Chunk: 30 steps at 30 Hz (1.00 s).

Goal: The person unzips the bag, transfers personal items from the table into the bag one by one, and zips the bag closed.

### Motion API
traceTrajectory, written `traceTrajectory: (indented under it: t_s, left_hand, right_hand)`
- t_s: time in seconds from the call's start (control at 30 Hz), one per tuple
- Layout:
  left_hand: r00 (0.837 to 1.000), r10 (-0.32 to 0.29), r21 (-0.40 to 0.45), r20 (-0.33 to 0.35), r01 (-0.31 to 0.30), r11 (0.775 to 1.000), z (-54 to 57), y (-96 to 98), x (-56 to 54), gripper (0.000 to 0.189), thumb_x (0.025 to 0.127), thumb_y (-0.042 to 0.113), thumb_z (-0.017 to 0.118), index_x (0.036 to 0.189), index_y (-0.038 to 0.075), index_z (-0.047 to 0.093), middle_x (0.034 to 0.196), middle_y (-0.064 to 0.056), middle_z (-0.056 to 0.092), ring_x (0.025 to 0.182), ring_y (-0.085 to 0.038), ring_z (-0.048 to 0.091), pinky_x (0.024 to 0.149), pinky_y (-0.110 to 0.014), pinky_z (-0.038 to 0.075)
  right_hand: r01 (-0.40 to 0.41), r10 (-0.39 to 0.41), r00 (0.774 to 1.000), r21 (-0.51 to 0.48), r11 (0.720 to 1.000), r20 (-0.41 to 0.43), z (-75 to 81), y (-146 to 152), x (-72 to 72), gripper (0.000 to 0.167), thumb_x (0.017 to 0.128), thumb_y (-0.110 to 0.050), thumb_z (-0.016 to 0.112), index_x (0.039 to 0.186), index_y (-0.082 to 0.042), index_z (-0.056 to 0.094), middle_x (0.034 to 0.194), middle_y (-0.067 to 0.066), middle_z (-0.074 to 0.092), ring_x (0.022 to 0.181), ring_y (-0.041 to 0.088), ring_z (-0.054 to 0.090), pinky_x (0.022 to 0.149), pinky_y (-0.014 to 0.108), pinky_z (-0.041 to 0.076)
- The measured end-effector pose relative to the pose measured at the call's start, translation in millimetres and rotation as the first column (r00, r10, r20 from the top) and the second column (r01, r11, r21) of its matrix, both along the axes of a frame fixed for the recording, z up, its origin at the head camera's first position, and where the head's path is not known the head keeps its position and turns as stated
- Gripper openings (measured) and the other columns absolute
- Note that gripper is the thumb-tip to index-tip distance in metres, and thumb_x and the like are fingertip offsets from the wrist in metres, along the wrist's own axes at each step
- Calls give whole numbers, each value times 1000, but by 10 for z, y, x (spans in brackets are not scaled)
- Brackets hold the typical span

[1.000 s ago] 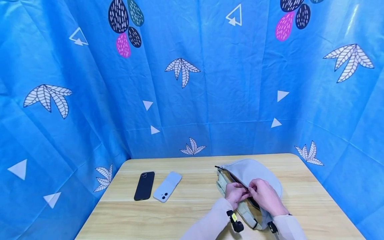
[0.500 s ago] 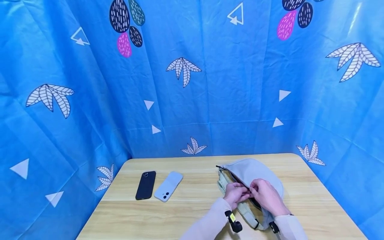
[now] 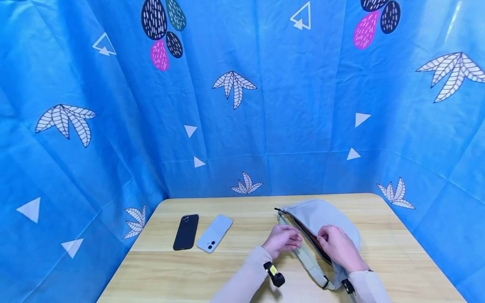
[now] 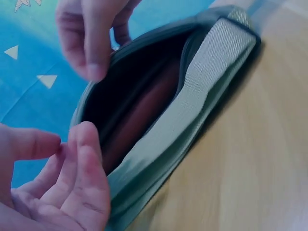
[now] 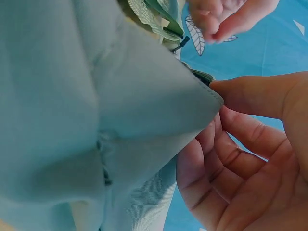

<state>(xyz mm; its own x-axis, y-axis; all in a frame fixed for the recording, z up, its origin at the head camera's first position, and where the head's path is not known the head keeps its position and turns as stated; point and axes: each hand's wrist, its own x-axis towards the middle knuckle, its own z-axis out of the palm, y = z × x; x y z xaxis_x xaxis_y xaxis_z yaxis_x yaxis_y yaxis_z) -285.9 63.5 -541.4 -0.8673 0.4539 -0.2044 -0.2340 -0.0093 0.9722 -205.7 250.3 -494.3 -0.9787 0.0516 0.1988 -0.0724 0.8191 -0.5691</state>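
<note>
A pale grey-green waist bag (image 3: 316, 212) lies on the table with its zipped mouth (image 4: 139, 91) gaping. My right hand (image 3: 338, 248) pinches the edge of that mouth between thumb and fingers, pulling the fabric to a point in the right wrist view. Just left of the opening, my left hand (image 3: 282, 240) hovers by the webbing strap (image 3: 310, 265), fingers loosely bent around nothing. A reddish-brown surface (image 4: 149, 103) shows within the dark interior; whether it is lining or an object, I cannot tell. The zip pull (image 5: 181, 44) sits at the bag's far end.
On the wooden table (image 3: 182, 273), left of the bag, lie a black phone (image 3: 186, 232) and a pale blue-grey phone (image 3: 214, 234), both with camera side up. A blue patterned curtain (image 3: 242, 139) encloses the table's back and sides.
My left hand has come out of the bag's mouth and moved left, leaving more of the opening in sight. The right hand keeps its pinch on the edge.
</note>
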Motion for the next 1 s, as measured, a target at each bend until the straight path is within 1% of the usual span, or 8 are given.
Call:
traceTrajectory:
  t_s: [0.1, 0.2, 0.3, 0.53, 0.6, 0.73, 0.87, 1.0]
  left_hand:
    - [998, -19, -49, -55, 17, 999, 17, -138, -30, 25, 98, 15, 66, 116, -2, 68, 84, -3, 78, 61, -5, 68, 53, -14, 53]
    - [996, -37, -69, -78, 32, 997, 38, -290, -46, 25, 98, 16, 67, 115, -2, 67, 84, -3, 77, 62, -6, 67, 54, -15, 52]
    - [995, -37, -87, -96, 29, 996, 73, -451, -52, 26, 98, 16, 66, 115, -3, 67, 83, -3, 76, 62, -7, 67, 55, -16, 52]
    - [984, 6, -146, -178, -33, 989, 203, -839, -119, 30, 99, 18, 66, 119, -5, 66, 87, -8, 77, 64, -8, 68, 59, -20, 55]
    - [979, 6, -175, -205, -43, 984, 240, -948, -151, 30, 100, 20, 65, 119, -4, 67, 88, -9, 77, 66, -8, 69, 63, -25, 59]
    - [962, -2, -219, -272, -60, 974, 315, -1156, -218, 29, 101, 20, 64, 117, -4, 67, 92, -16, 77, 69, -10, 70, 69, -34, 63]
    - [942, 9, -236, -335, -93, 967, 341, -1353, -292, 28, 102, 20, 62, 116, -4, 67, 96, -25, 76, 72, -14, 71, 69, -38, 63]
    - [929, 21, -241, -369, -118, 963, 340, -1534, -346, 27, 103, 20, 62, 115, -3, 67, 96, -25, 75, 76, -20, 73, 70, -43, 64]
  right_hand:
    - [7, -7, 1000, 1, 1000, -1, 5, 9, 0, 12, 90, -6, 70, 79, -12, 70, 71, -4, 65, 67, 12, 55, 62, 29, 47]
    - [6, -6, 1000, 1, 1000, 2, 13, 8, 3, 12, 90, -6, 69, 80, -12, 71, 71, -4, 65, 67, 12, 55, 62, 28, 47]
    - [-1, 1, 1000, -2, 1000, 0, 26, 4, 12, 12, 90, -6, 69, 80, -12, 71, 71, -5, 65, 67, 11, 54, 62, 27, 46]
    - [13, -13, 1000, -9, 1000, -18, 48, 16, 25, 11, 89, -6, 68, 81, -12, 72, 72, -5, 66, 66, 11, 55, 62, 27, 47]
    - [13, -13, 1000, -7, 1000, -18, 45, 27, 22, 11, 89, -6, 68, 81, -12, 72, 72, -5, 66, 67, 11, 55, 62, 27, 47]
    - [8, -9, 1000, -7, 1000, -13, 49, 45, 24, 11, 91, -7, 69, 82, -12, 72, 71, -5, 64, 66, 11, 54, 62, 26, 46]
    - [3, -3, 1000, -18, 1000, -13, 71, 48, 36, 11, 91, -6, 69, 82, -11, 72, 70, -4, 64, 65, 11, 53, 61, 25, 45]
    - [2, -3, 1000, -27, 1000, -17, 84, 44, 38, 11, 91, -6, 69, 82, -11, 71, 71, -4, 64, 64, 11, 53, 60, 24, 45]
